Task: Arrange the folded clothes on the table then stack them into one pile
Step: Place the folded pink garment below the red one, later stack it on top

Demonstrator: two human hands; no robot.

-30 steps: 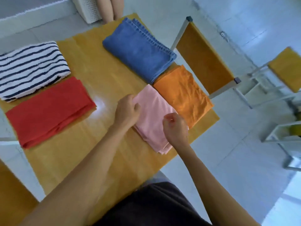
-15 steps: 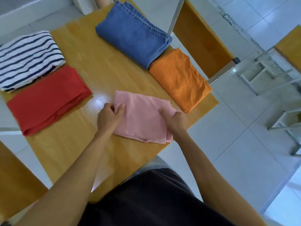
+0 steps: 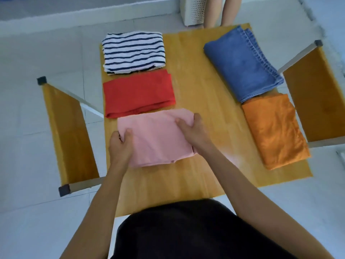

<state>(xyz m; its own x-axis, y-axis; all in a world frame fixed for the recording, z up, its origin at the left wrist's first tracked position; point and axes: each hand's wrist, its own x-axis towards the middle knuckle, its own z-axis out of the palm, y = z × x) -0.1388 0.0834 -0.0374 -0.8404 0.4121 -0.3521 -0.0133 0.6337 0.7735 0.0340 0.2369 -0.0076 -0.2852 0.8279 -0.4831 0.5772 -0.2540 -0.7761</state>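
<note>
Five folded garments on the wooden table (image 3: 201, 113), none stacked. Left column, three: striped navy-and-white top (image 3: 133, 52) at the far end, red garment (image 3: 139, 93) just beside it, pink garment (image 3: 158, 139) nearest the person, its far edge touching or just overlapping the red one. Right column, two: folded blue jeans (image 3: 240, 62) far, orange garment (image 3: 274, 129) near, the jeans' near edge lying on the orange one. Left hand (image 3: 120, 146) clamped on the pink garment's left near corner, thumb on top, fingers under. Right hand (image 3: 194, 131) clamped on its right edge, thumb on top. Two wooden chairs, one at the left (image 3: 69, 131), one at the right (image 3: 315, 94) of the table. One white perforated bin (image 3: 192, 10) on the floor beyond the table, with a second person's two bare legs (image 3: 222, 10) beside it
</note>
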